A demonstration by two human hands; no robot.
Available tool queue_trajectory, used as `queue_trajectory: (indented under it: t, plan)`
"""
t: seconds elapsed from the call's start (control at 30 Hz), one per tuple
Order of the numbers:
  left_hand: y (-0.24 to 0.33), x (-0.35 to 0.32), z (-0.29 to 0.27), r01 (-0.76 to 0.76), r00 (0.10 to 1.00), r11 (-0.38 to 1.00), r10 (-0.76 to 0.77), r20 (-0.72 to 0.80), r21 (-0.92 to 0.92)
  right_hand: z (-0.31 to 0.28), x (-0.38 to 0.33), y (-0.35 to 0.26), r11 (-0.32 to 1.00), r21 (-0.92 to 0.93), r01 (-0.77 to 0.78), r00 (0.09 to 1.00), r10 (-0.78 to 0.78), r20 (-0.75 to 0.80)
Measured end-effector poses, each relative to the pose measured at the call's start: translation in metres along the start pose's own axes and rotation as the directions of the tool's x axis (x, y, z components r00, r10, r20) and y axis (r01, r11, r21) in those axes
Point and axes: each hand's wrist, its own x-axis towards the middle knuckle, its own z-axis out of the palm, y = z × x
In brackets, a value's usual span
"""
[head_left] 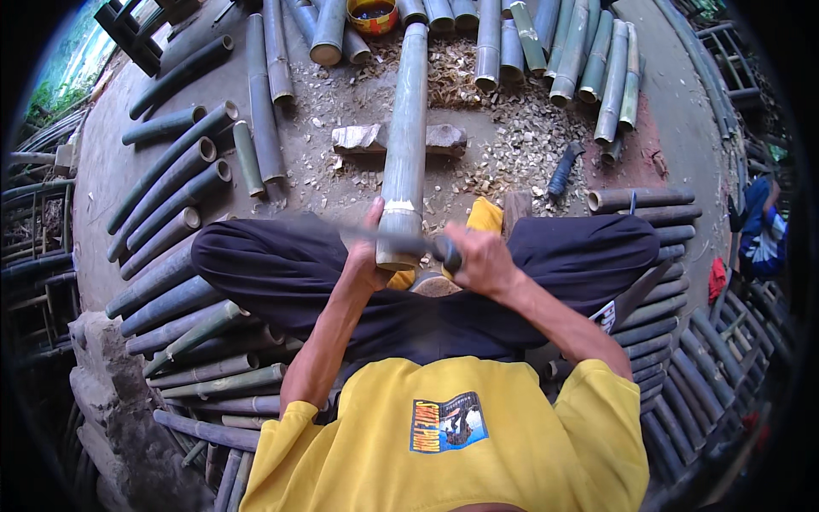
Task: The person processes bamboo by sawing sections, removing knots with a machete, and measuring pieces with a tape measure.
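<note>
A long bamboo pole [408, 119] slopes away from me between my bent legs, its cut end nearest my body. My left hand [367, 256] is wrapped around the left side of that near end. Closed around the dark handle of a large knife [447, 253] is my right hand [485, 260], just right of the pole. The blade runs leftward across the pole near its end and is smeared by motion; I cannot tell whether it touches the bamboo. Farther up, the pole rests across a pale rough block [358, 139].
Wood chips [520, 158] litter the ground around the block. A dark ribbed object [563, 169] lies at their right. Cut bamboo lengths [192, 162] lie on both sides and at the far end, near a red and yellow bowl [373, 19] of dark liquid. Another person [762, 230] is at far right.
</note>
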Motion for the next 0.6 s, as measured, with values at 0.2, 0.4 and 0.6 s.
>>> queue_trajectory:
  t: [0.2, 0.4, 0.6]
  plan:
    - [-0.002, 0.001, -0.002, -0.075, 0.996, 0.994, 0.072, 0.043, 0.075, 0.008, 0.008, 0.027, 0.992, -0.025, -0.126, 0.988, 0.123, -0.097]
    - [-0.008, 0.005, 0.005, -0.066, 0.996, 0.994, 0.071, -0.053, 0.089, 0.002, 0.02, 0.044, 0.929, 0.021, -0.371, 0.927, 0.371, -0.046]
    - [-0.003, 0.009, 0.005, -0.029, 0.999, 0.999, 0.028, 0.029, 0.037, 0.007, 0.024, 0.039, 0.974, -0.038, -0.225, 0.97, 0.22, -0.098]
